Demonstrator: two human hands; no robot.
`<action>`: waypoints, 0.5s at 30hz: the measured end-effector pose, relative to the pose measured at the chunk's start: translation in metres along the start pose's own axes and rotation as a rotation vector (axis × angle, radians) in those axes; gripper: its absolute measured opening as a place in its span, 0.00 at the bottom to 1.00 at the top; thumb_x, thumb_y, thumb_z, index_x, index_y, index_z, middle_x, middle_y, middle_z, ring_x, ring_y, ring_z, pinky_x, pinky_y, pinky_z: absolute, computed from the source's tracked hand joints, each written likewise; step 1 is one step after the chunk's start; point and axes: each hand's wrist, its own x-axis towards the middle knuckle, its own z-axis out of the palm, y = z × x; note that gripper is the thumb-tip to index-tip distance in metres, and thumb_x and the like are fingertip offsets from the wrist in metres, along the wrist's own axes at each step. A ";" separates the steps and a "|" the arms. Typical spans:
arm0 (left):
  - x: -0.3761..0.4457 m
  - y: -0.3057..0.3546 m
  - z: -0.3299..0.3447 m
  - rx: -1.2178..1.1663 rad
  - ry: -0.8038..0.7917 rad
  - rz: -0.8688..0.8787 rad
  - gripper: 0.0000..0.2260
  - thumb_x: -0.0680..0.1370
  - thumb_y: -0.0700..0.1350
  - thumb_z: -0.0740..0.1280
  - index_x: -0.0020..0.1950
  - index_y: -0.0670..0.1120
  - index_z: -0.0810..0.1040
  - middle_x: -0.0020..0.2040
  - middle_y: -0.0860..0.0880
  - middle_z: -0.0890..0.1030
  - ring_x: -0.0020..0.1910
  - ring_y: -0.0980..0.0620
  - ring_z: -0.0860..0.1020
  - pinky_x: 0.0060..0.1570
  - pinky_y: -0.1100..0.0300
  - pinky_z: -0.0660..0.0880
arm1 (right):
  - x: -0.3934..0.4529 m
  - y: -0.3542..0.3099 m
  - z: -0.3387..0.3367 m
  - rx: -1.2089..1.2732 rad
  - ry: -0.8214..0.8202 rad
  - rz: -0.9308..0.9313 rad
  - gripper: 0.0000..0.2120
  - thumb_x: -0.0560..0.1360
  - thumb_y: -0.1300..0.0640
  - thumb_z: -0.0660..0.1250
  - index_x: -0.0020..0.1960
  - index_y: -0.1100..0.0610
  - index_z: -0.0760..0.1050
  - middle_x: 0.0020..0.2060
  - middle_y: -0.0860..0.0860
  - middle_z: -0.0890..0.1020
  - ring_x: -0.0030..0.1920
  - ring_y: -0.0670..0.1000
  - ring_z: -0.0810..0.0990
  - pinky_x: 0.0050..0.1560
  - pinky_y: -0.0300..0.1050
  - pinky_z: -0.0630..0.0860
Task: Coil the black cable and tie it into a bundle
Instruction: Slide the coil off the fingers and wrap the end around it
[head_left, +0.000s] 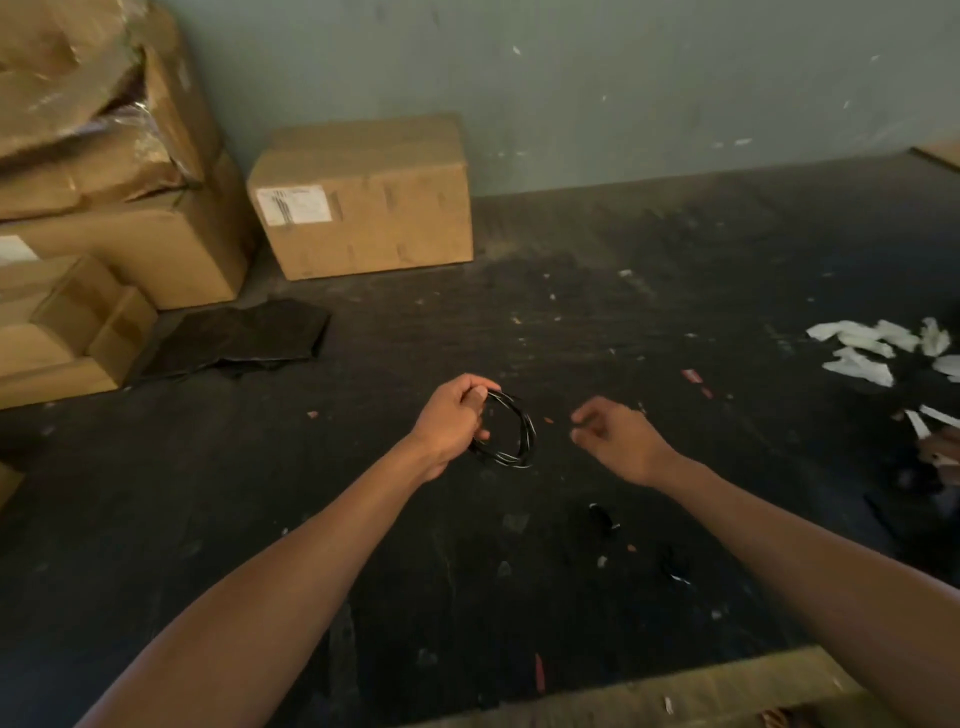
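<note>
Far off to the left of your hands, cardboard boxes (104, 234) stack up against the wall, with a black plastic sheet (239, 338) lying flat on the dark counter (571, 291) up and left of your left hand. Your left hand (454, 421) is closed around the black cable (511, 434), which hangs from that fist as a small coil of several loops held above the counter. Just to the right, your right hand (613, 434) hovers with fingers loosely curled and holding nothing, apart from the coil, while white paper scraps (878, 348) lie scattered well beyond it on the right.

L hand (453, 415) gripping coiled black cable (511, 434), R hand (610, 434) beside — loosely curled
</note>
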 end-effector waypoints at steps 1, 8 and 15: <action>0.000 -0.008 0.004 0.005 -0.002 -0.015 0.11 0.85 0.40 0.56 0.55 0.47 0.78 0.36 0.50 0.69 0.30 0.57 0.69 0.40 0.57 0.79 | -0.006 0.014 0.005 -0.055 -0.058 0.069 0.08 0.76 0.54 0.69 0.53 0.53 0.74 0.39 0.48 0.81 0.42 0.46 0.81 0.39 0.36 0.73; -0.009 -0.034 0.022 -0.003 -0.032 -0.105 0.10 0.84 0.41 0.57 0.57 0.48 0.77 0.39 0.49 0.72 0.33 0.56 0.71 0.42 0.57 0.77 | -0.033 0.057 0.036 -0.240 -0.272 0.325 0.14 0.75 0.52 0.70 0.57 0.53 0.71 0.49 0.53 0.79 0.46 0.52 0.81 0.49 0.50 0.81; -0.017 -0.040 0.017 0.069 -0.052 -0.099 0.10 0.84 0.41 0.58 0.61 0.45 0.77 0.40 0.48 0.74 0.36 0.54 0.74 0.47 0.53 0.79 | -0.022 0.052 0.034 -0.066 -0.163 0.306 0.06 0.77 0.59 0.68 0.52 0.53 0.75 0.48 0.54 0.80 0.43 0.49 0.80 0.43 0.44 0.79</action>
